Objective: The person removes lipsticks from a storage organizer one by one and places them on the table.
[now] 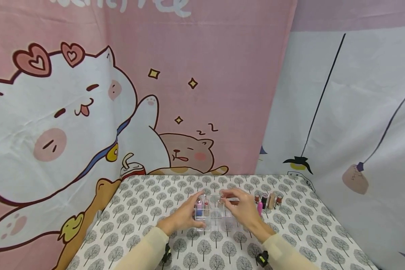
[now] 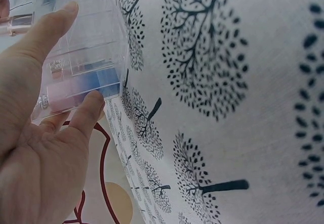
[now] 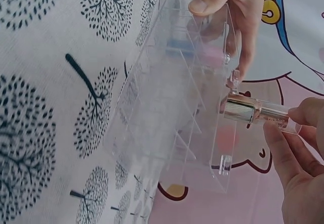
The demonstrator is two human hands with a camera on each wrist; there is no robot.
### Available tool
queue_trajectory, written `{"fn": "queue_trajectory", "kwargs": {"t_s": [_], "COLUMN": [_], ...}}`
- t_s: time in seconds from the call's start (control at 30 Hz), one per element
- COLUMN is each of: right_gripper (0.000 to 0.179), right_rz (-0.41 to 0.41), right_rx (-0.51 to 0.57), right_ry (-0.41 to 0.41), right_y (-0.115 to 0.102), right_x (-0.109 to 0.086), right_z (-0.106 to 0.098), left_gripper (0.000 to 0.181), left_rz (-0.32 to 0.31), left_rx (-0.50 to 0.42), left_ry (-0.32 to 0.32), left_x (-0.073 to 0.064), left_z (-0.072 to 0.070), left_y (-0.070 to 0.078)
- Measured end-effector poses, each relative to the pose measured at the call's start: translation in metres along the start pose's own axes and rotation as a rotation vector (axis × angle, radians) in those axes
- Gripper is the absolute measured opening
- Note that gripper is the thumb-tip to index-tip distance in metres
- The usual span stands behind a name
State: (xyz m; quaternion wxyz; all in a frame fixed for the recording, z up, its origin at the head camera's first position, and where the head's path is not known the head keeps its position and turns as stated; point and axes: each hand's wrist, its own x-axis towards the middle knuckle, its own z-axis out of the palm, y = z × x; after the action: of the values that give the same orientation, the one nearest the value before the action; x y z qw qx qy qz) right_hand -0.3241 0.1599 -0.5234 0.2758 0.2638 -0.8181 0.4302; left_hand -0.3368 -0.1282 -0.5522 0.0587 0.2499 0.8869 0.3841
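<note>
Clear plastic is filling the left hand (image 1: 183, 215): its thumb and fingers are spreading wide around a transparent, rectangular, divided box (image 1: 219, 224), the thumb pressing one side and the fingertips supporting the opposite one. Beside those fingertips, inside the box, a slim pink-and-blue tube (image 2: 76, 90) is standing in its compartment, and a small red-topped tube (image 1: 206, 204) is sitting next to it, farther from the fingers.

The right hand (image 1: 244, 210) is holding its thumb and forefinger narrow, pinching the clear end of a shiny gold-banded cosmetic tube (image 3: 248, 110). The tube's gold end is pointing away from the fingertips, towards the box's upper edge; whether it is touching the plastic cannot be told.

The left forearm is slanting inward, with the hand cupping the box from its left. The right hand is arching over the box's other side, wrist bent. Just beyond its knuckles, a bright pink tube (image 1: 259, 208) and a black tube (image 1: 264, 201) are resting on the white, tree-printed cloth (image 1: 216, 258).
</note>
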Motion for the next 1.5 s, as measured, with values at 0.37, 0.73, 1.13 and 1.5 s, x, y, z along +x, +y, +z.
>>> {"fn": "queue_trajectory", "kwargs": {"t_s": [0.37,0.73,1.13,1.5], "right_gripper": [0.03,0.029,0.03,0.03], "right_rz": [-0.046,-0.032,-0.073,0.009], "right_rx": [-0.035,-0.057,-0.098,-0.101], "right_ry": [0.036,0.066,0.135,0.147], "right_y": [0.002,0.008,0.016,0.023], "right_x": [-0.004,-0.006,-0.007,-0.008], "right_z": [-0.017,-0.035,-0.058,-0.082], "left_gripper": [0.134,0.133,0.135,0.134], "left_rz": [-0.008,-0.001,0.0,-0.009], "left_rx": [-0.001,-0.065,-0.059,-0.027], "left_ry": [0.0,-0.005,-0.006,0.0], "left_x": [-0.001,-0.001,0.0,0.001], "left_z": [-0.001,0.0,-0.001,0.001], "left_y": [-0.001,0.0,0.0,-0.001]}}
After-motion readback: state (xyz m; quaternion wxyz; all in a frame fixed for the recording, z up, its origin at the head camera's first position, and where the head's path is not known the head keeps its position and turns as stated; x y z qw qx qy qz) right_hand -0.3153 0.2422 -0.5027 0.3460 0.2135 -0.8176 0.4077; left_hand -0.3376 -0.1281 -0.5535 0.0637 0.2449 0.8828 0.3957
